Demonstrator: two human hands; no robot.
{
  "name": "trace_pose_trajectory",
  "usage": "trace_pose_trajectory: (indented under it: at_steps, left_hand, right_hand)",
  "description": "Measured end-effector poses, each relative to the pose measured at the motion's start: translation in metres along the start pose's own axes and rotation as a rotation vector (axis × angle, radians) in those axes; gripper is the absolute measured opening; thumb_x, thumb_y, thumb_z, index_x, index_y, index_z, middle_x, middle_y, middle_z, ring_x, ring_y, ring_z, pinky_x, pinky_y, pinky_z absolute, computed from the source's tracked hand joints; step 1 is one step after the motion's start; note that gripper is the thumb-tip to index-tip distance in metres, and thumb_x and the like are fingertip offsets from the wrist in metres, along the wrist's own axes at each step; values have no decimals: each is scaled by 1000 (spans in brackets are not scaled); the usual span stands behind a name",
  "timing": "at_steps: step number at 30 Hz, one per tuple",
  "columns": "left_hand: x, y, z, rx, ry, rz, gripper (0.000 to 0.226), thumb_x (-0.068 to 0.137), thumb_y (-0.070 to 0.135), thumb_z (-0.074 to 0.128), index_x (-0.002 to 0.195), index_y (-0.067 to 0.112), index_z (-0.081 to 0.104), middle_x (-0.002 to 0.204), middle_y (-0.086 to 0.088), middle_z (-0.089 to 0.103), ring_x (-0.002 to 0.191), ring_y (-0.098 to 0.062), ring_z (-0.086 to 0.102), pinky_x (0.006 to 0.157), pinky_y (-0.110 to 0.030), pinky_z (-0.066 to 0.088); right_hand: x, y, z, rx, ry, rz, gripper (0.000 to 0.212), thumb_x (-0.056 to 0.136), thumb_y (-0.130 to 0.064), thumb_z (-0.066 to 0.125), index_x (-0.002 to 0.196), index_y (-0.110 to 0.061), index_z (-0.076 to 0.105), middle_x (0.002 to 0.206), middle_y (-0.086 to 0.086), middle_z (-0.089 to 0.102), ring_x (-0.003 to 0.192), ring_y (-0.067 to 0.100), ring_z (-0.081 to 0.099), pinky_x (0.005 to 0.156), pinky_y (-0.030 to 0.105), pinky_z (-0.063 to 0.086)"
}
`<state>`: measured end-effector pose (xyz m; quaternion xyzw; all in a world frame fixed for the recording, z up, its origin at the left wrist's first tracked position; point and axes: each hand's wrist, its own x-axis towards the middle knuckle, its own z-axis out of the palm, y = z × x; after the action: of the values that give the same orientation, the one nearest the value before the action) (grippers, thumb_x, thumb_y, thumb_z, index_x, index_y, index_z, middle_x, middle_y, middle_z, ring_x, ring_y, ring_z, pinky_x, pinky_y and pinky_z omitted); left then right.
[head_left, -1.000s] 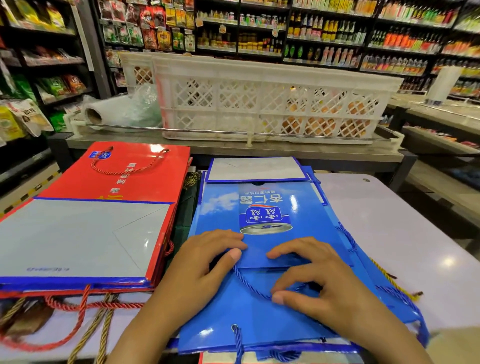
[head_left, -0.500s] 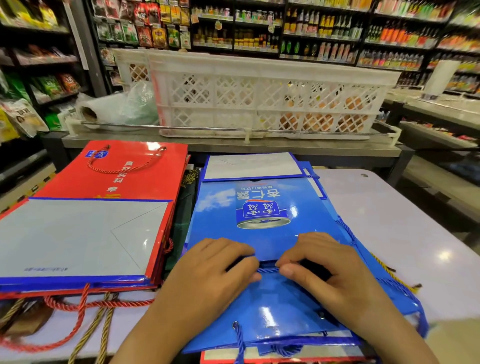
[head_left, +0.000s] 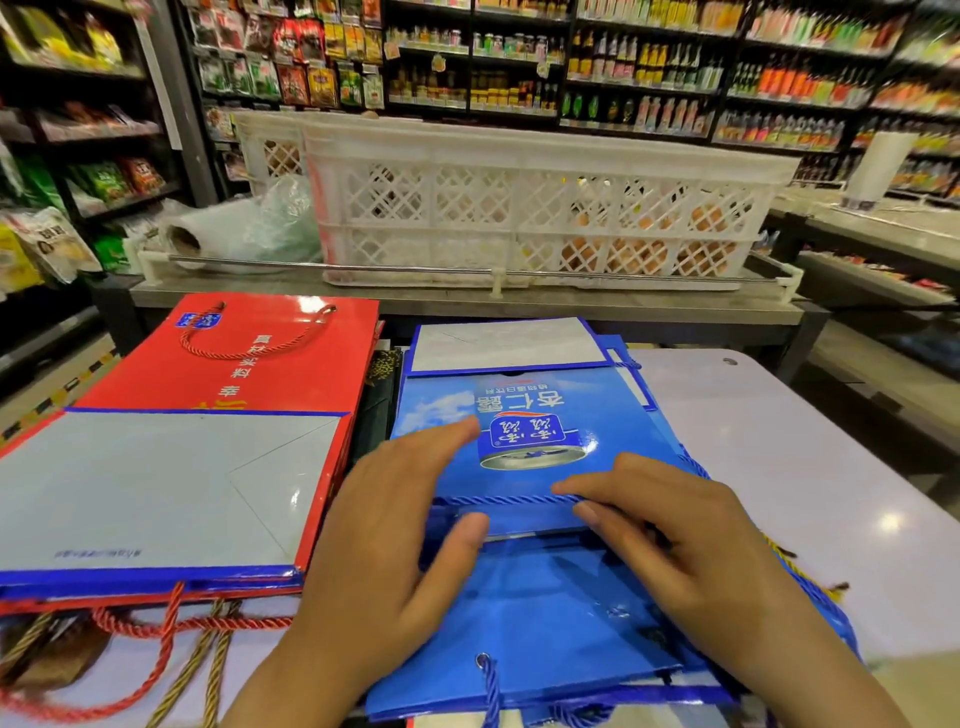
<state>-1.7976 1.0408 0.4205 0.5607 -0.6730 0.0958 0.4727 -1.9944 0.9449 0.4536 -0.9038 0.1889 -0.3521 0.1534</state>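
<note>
Both on blue bag (head_left: 519, 613): left hand (head_left: 384, 545) fingers (head_left: 441, 447) flat; right hand (head_left: 691, 540) pinches cord (head_left: 509, 500)

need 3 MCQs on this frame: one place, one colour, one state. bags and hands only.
1. Where does the red bag stack lie, relative to the blue bag stack?
A) to its left
B) to its right
C) on top of it

2. What colour is the cord that the right hand pinches?
A) red
B) blue
C) gold

3. How is the left hand?
A) a fist
B) flat on the blue bag stack, fingers straight
C) gripping a bottle

Key:
1 A: the red bags lie left of the blue ones.
2 B: a blue twisted cord runs taut to the thumb and index finger.
3 B: the palm is down and the fingers are stretched over the bag.
</note>
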Motion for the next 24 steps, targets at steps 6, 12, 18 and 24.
trace_pose_trajectory:
  at_steps: [6, 12, 18, 24]
  left_hand:
    - [23, 12, 1, 116, -67, 138, 34, 102, 38, 36, 84, 22, 61, 77, 21, 42, 70, -5, 44, 75, -28, 40]
    - [45, 15, 0, -404, 250, -365, 29, 91, 39, 44, 73, 21, 57, 64, 2, 54, 61, -2, 48, 59, -11, 37]
    - [73, 0, 19, -241, 204, -479, 30, 85, 33, 50, 104, 13, 62, 100, 1, 62, 95, -12, 57, 84, -28, 42]
    - [57, 22, 46, 177, -117, 183, 23, 92, 28, 48, 97, 13, 65, 90, -1, 63, 80, -24, 59, 65, -37, 51]
  right_hand:
    - [3, -12, -1, -3, -28, 32, 19, 93, -39, 47, 96, -32, 64, 74, -21, 52, 66, -3, 50, 59, 6, 35]
    - [-7, -7, -18, 190, -75, 270, 33, 83, -61, 39, 104, -46, 59, 78, -5, 61, 69, 15, 57, 63, 29, 46]
    - [2, 7, -19, 397, 20, 415, 10, 93, -28, 55, 90, -29, 65, 60, 2, 54, 55, 7, 47, 55, 19, 38]
    - [13, 27, -15, 545, 291, 535, 9, 92, -12, 59, 84, -13, 63, 68, 0, 65, 56, 1, 53, 54, 9, 38]
